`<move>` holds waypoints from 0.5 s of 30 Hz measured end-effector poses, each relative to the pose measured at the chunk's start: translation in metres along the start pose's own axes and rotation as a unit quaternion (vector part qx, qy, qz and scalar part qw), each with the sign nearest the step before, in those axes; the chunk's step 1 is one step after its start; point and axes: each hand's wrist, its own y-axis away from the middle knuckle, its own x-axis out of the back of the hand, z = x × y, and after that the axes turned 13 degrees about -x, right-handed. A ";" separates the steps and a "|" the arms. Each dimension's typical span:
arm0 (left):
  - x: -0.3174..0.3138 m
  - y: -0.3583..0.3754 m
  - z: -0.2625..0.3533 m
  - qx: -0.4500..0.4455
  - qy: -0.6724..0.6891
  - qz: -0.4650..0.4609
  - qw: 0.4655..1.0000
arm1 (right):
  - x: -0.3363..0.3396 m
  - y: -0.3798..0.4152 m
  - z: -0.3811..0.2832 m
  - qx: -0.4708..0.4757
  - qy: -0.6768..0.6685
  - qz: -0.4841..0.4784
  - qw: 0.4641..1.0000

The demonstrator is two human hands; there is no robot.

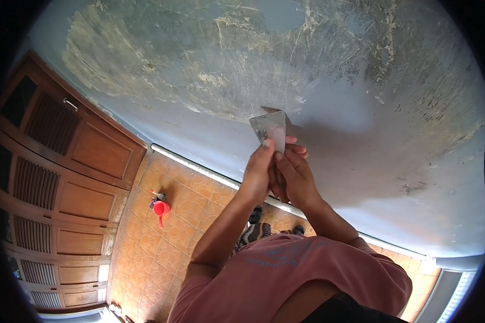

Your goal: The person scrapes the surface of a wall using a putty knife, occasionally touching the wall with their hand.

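Observation:
Both my hands are closed together round a metal scraper (272,128) with a wide flat blade, held in front of a wall (328,107). My left hand (257,167) has its thumb on the lower part of the blade. Beside it, my right hand (295,175) grips the scraper's lower end, some of its fingers showing behind the blade. The scraper's handle is hidden by my hands. The blade's upper edge lies close to the wall, and I cannot tell whether it touches. Above it, the grey-blue paint is worn, with rough, patchy areas.
Brown wooden doors (99,153) with slats stand at the left. On the orange tiled floor (140,258) lies a red dipper (161,208) next to some small dark items. A pale strip (199,168) runs along the foot of the wall.

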 end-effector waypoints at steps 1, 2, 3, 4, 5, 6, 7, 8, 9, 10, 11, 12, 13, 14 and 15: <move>-0.003 -0.001 -0.003 -0.010 -0.017 0.001 1.000 | 0.001 -0.001 0.002 -0.003 -0.015 0.003 1.000; -0.006 -0.001 -0.007 -0.022 -0.033 0.004 0.999 | 0.004 -0.001 0.005 -0.008 -0.027 0.006 1.000; -0.006 -0.002 -0.013 -0.043 -0.059 -0.001 0.997 | 0.011 -0.004 0.012 0.032 0.048 0.031 0.998; -0.003 -0.003 -0.021 -0.065 -0.084 -0.007 0.994 | 0.019 -0.009 0.022 0.073 0.123 0.056 0.988; -0.001 -0.007 -0.025 -0.089 -0.112 -0.014 0.990 | 0.025 -0.018 0.023 0.171 0.212 0.079 0.959; -0.005 -0.012 -0.023 -0.109 -0.149 -0.044 0.982 | 0.032 -0.027 0.022 0.266 0.293 0.120 0.910; -0.010 -0.015 -0.018 -0.122 -0.189 -0.073 0.972 | 0.038 -0.038 0.013 0.403 0.374 0.161 0.820; -0.016 -0.016 -0.014 -0.130 -0.227 -0.101 0.960 | 0.033 -0.031 0.011 0.370 0.310 0.153 0.862; -0.022 -0.021 -0.009 -0.116 -0.234 -0.116 0.958 | 0.025 -0.024 0.006 0.339 0.236 0.145 0.899; -0.023 -0.019 -0.008 -0.108 -0.217 -0.116 0.963 | 0.017 -0.017 0.001 0.311 0.158 0.141 0.927; -0.024 -0.017 -0.006 -0.102 -0.200 -0.121 0.967 | 0.006 0.001 -0.016 0.225 0.112 0.113 0.961; -0.025 -0.018 -0.004 -0.100 -0.186 -0.132 0.969 | -0.001 0.009 -0.024 0.146 0.061 0.085 0.984; -0.013 -0.014 -0.007 -0.067 -0.109 -0.119 0.985 | 0.002 0.006 -0.014 0.128 0.076 0.062 0.987; 0.001 -0.010 -0.010 -0.049 -0.116 -0.119 0.985 | 0.006 0.002 -0.003 0.110 0.091 0.040 0.989; 0.017 -0.010 -0.011 -0.034 -0.125 -0.122 0.984 | 0.006 -0.002 0.012 0.061 0.041 0.027 0.997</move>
